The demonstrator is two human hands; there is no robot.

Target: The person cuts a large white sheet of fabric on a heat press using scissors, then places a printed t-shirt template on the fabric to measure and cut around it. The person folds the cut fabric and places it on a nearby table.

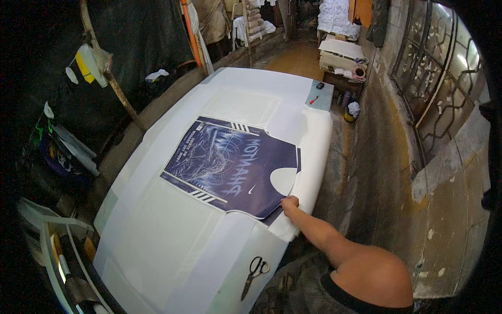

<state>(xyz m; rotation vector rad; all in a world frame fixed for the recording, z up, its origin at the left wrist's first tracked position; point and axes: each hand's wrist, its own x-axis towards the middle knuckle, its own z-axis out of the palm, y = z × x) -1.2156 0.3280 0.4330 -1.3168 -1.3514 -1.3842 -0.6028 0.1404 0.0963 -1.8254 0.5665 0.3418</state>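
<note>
A dark navy printed jersey panel (251, 183) lies flat on the white-covered table, with a pale blue picture, lettering and striped side bands. Its curved neck cut-out faces the near right edge of the table, showing white beneath. My right hand (290, 203) is closed at the panel's corner beside this cut-out, fingers pinching its edge. Under that corner, another dark strip peeks out. Black-handled scissors (254, 277) rest on the table's near corner, apart from my hand. My left hand is out of view.
The long white table (157, 230) fills the middle. On its far right corner lie a small red tool (314, 100) and a black object (320, 85). Stacked white cloth (337, 18) stands behind. A grated window (439, 68) lines the right wall; a wooden pole (112, 78) leans left.
</note>
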